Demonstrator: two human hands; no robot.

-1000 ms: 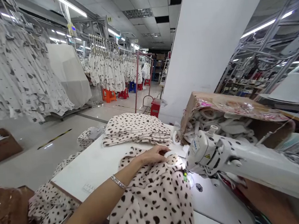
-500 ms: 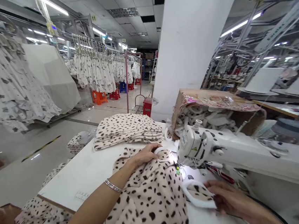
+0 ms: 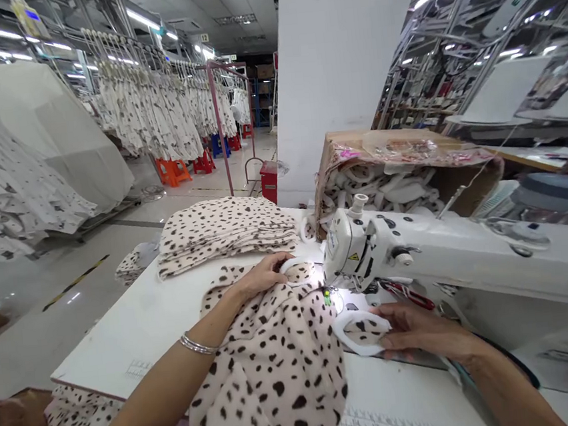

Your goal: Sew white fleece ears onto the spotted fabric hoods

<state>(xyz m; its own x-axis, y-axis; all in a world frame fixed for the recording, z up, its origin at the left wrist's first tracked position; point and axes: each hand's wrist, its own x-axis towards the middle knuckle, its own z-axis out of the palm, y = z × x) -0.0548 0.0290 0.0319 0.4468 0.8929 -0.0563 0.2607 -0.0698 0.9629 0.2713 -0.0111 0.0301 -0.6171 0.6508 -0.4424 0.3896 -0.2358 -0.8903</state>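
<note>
Spotted pink plush fabric [image 3: 272, 355] lies bunched on the sewing table, its right edge by the needle area of a white sewing machine [image 3: 350, 250]. My left hand [image 3: 264, 273] is closed at the fingertips on a white-rimmed oval piece [image 3: 296, 261] with a spotted centre, left of the machine head. A second white-rimmed oval piece [image 3: 343, 331] lies in front of the needle area. My right hand [image 3: 416, 331] pinches its right end, thumb at the near edge and fingers at the far edge. The needle itself cannot be made out.
Behind the fabric sits a stack of spotted cut pieces [image 3: 225, 229]. A cardboard box [image 3: 403, 144] filled with white-rimmed pieces stands behind the machine. Red-handled scissors [image 3: 407, 293] lie under the machine arm. A ruler strip [image 3: 385, 424] runs along the table's near side.
The view has shifted, with the scene now further left and higher. My right hand's fingers and thumb have come round the end of the nearer oval piece. My left hand keeps its place.
</note>
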